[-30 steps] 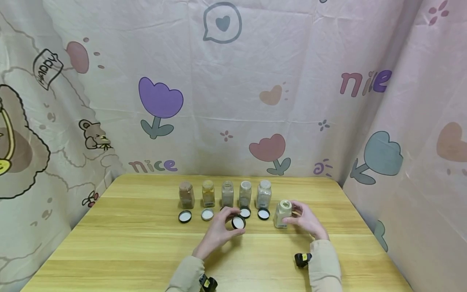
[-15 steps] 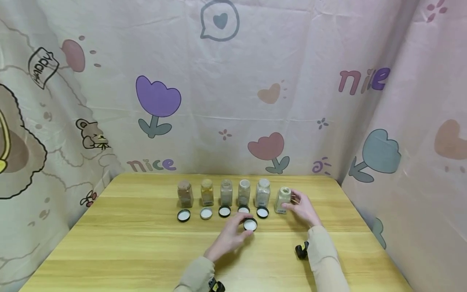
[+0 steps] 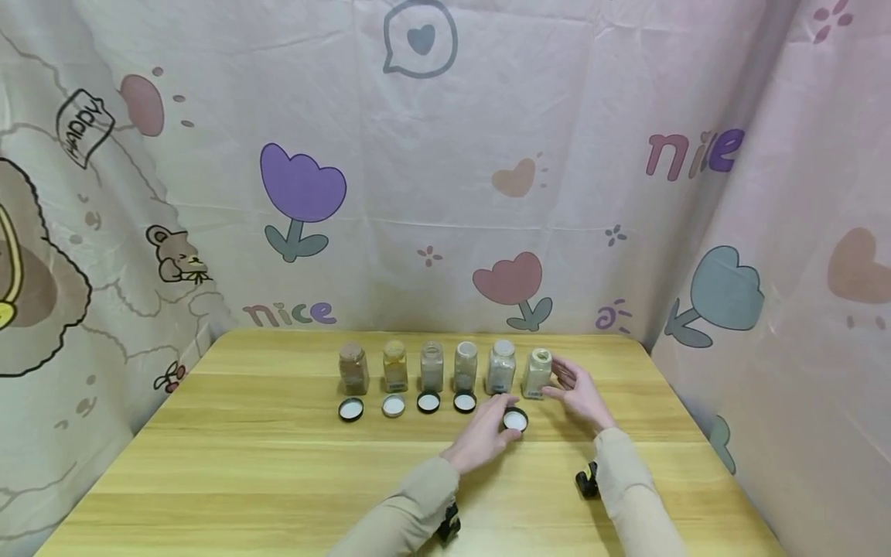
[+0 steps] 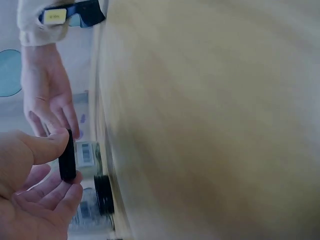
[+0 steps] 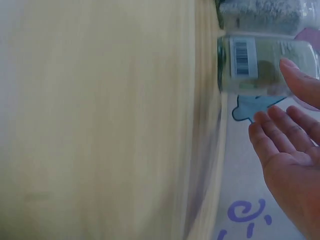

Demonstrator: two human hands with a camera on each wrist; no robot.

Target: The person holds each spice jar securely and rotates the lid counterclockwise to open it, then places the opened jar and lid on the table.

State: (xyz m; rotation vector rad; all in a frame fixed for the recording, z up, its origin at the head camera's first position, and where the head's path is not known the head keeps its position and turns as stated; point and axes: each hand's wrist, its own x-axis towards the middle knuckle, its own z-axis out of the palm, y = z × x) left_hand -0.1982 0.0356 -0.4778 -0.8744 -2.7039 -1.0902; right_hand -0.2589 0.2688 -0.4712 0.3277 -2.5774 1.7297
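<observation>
My left hand (image 3: 482, 439) pinches a black jar lid (image 3: 515, 420) by its rim between thumb and fingers, white liner facing up. In the left wrist view the same lid (image 4: 68, 156) appears edge-on. At the right end of the row stands an open glass jar of pale yellowish-green powder (image 3: 537, 379), upright on the table. Beside it is my right hand (image 3: 583, 401); the right wrist view shows its fingers straight and apart from the jar (image 5: 267, 65), the thumb overlapping the glass. Whether the thumb touches it I cannot tell.
Several more open jars line the back, including a brown one (image 3: 353, 371), a yellow one (image 3: 395, 369) and a whitish one (image 3: 501, 370). Upturned lids lie before them, such as one black lid (image 3: 351, 409). A printed curtain (image 3: 418, 193) hangs behind the wooden table (image 3: 244, 464).
The right hand has moved the pale jar back into line with the row, and its fingers have come away from it. My left hand has carried the lid rightward toward that jar.
</observation>
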